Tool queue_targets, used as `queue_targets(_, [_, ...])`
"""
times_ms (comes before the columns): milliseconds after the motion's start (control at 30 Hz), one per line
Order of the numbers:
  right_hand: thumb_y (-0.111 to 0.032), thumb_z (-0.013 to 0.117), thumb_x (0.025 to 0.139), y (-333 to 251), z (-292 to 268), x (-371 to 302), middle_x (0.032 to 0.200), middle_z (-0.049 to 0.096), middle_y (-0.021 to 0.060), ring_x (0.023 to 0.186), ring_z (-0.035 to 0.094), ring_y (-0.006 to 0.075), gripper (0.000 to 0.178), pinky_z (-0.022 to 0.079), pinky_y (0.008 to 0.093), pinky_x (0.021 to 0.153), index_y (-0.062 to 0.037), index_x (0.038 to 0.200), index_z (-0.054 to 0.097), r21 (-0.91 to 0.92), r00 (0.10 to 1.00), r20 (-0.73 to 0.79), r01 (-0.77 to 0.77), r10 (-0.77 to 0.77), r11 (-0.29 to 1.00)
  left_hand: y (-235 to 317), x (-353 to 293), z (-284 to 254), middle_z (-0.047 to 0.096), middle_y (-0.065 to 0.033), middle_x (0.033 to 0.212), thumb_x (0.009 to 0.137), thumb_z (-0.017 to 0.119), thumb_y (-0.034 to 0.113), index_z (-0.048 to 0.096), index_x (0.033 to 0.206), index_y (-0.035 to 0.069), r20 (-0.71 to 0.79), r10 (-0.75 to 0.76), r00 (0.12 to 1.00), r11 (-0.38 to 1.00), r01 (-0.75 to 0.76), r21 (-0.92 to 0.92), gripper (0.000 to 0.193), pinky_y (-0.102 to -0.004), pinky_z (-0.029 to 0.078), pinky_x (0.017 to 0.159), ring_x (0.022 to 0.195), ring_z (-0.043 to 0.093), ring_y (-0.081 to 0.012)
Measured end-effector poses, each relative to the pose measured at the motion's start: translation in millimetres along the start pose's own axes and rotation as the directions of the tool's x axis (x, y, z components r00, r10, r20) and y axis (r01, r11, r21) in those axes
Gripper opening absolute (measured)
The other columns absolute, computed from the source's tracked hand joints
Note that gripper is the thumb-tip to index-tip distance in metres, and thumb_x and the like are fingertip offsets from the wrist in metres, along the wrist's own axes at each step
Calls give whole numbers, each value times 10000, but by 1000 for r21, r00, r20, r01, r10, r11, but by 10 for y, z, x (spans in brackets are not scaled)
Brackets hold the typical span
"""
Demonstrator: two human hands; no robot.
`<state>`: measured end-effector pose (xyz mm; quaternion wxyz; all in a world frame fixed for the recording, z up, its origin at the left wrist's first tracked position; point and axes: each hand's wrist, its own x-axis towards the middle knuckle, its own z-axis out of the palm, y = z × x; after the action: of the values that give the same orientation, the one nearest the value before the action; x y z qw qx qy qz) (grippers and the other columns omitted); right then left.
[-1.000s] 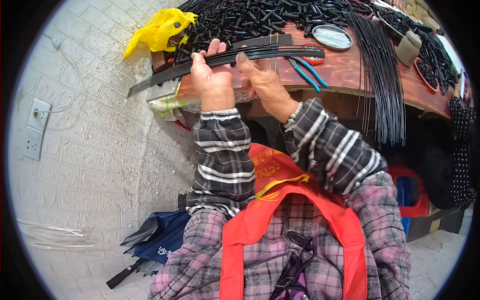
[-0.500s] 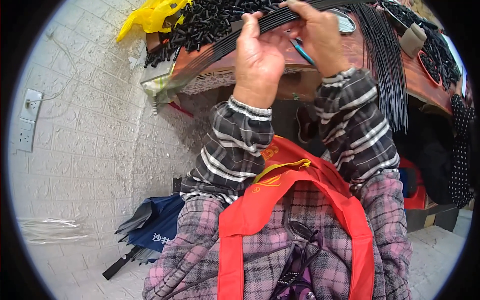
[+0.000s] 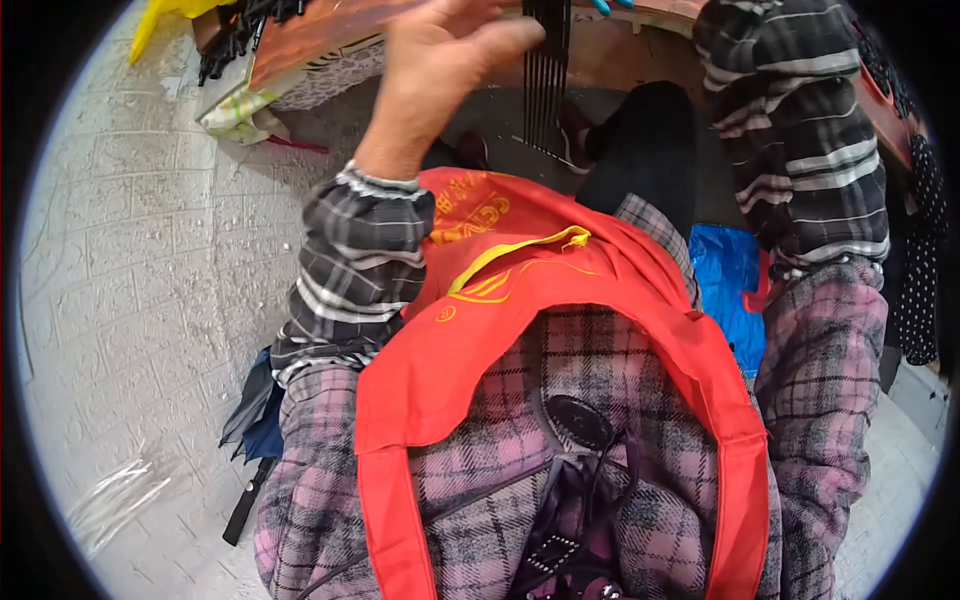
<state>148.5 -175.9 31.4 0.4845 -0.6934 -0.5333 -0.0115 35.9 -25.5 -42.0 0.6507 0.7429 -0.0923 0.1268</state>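
Rods point(image 3: 545, 85) hide part of the table point(image 3: 320, 40), dark shoes point(image 3: 573, 138) beyond.

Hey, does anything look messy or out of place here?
Slightly: the white strands at lower left splay loosely and unevenly, unlike the parallel black rods by the left hand. I see no clear spill or damage.
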Motion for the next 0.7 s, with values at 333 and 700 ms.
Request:
queue_targets(333, [-146,625,705,277,791,-466,531,449,-47,442,423,31,149,335,184,398,-42,657,530,265,881,370,-404,295,875,-745,-860,302,604,-34,769,764,581,25,612,846,-17,121,-415,902,899,427,-99,98,-243,451,691,749,565,-111])
queue_targets(700, [-174,632,703,403,929,-567,527,456,-47,430,406,33,158,314,190,372,-53,673,535,379,845,381,-514,376,770,-481,-750,-115,607,-10,683,726,620,90,641,784,12,274,-498,822,828,358,431,101,-228,439,603,651,541,-78])
